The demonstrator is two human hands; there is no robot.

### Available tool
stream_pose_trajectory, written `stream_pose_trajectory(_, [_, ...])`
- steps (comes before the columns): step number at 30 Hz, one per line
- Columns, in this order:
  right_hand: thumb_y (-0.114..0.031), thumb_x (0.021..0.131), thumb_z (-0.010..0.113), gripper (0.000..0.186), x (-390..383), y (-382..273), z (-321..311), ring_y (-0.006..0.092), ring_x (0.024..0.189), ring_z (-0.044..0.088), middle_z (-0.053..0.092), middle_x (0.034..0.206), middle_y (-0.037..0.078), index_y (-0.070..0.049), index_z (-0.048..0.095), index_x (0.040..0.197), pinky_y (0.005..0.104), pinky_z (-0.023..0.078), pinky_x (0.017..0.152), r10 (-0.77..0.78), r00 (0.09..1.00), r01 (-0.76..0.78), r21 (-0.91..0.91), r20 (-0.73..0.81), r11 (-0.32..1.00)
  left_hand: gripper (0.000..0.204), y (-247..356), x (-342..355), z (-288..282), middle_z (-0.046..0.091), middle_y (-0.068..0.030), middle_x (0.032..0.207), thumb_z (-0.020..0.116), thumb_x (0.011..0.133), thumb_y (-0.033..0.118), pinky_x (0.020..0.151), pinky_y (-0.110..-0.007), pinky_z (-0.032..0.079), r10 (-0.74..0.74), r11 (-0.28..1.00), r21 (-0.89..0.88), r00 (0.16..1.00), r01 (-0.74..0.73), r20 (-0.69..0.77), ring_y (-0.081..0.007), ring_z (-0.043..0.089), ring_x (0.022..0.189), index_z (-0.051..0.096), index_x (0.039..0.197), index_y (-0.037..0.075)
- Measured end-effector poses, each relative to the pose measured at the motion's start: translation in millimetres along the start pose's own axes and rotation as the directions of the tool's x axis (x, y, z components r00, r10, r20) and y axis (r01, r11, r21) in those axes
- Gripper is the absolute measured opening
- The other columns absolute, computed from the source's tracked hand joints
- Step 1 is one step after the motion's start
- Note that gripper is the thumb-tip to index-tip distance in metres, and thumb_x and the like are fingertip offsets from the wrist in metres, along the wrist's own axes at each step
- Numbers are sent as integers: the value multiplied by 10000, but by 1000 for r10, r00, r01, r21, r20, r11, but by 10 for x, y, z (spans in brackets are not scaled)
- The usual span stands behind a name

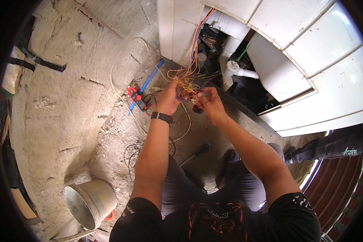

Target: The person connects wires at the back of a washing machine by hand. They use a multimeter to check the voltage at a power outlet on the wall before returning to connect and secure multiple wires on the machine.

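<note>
A bundle of thin coloured wires [196, 46], orange, yellow and purple, comes down out of the opened white appliance [230, 60] and fans out in front of it. My left hand [170, 98], a black watch on its wrist, is closed around part of the tangle. Close beside it, my right hand [212, 105] pinches at the wire ends near a small pale connector [195, 98]. The fingertips partly hide what they grip. Just below hangs a dark round piece [197, 109], too small to make out.
A red and black clamp meter [138, 99] lies left of my hands by a blue strip [151, 76]. A pale cable [112, 76] loops over the ground. Between my legs lies a screwdriver [201, 149]. A bucket [97, 199] is tipped at lower left; another person's leg [330, 145] is at right.
</note>
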State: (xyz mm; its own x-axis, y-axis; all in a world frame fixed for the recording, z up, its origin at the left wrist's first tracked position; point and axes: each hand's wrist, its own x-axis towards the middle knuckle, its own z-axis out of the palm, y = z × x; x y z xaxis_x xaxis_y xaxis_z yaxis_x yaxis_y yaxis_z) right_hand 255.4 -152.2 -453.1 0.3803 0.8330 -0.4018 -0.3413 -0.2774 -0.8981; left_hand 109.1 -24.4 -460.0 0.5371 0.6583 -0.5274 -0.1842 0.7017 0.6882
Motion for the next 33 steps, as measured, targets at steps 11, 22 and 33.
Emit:
stream_pose_trajectory(11, [-212, 992, 672, 276, 159, 97, -22, 124, 811, 607, 658, 924, 59, -18, 545, 1141, 284, 501, 740, -181, 983, 173, -198, -20, 965, 464, -7, -169, 77, 629, -84, 1257, 654, 990, 230, 904, -421, 555, 149, 975, 143, 976, -173, 161, -214, 654, 1060, 487, 1395, 79])
stream_pose_trajectory(22, [-108, 936, 712, 197, 145, -88, -82, 112, 827, 607, 659, 936, 43, -22, 595, 1069, 261, 490, 751, -68, 998, 68, -22, 4, 997, 337, -32, -6, 15, 695, -37, 1106, 651, 1002, 289, 861, -443, 569, 39, 994, 97, 996, -47, 76, -168, 664, 1013, 575, 1293, 137])
stream_pose_trajectory(33, [-96, 908, 695, 185, 190, 17, -138, 152, 802, 652, 666, 867, 85, 4, 565, 994, 287, 537, 730, 22, 995, -26, -41, -99, 999, 290, -62, 81, -138, 683, -55, 1163, 537, 1031, 269, 910, -512, 537, 17, 999, -30, 980, -11, 196, -211, 663, 1043, 598, 1275, 124])
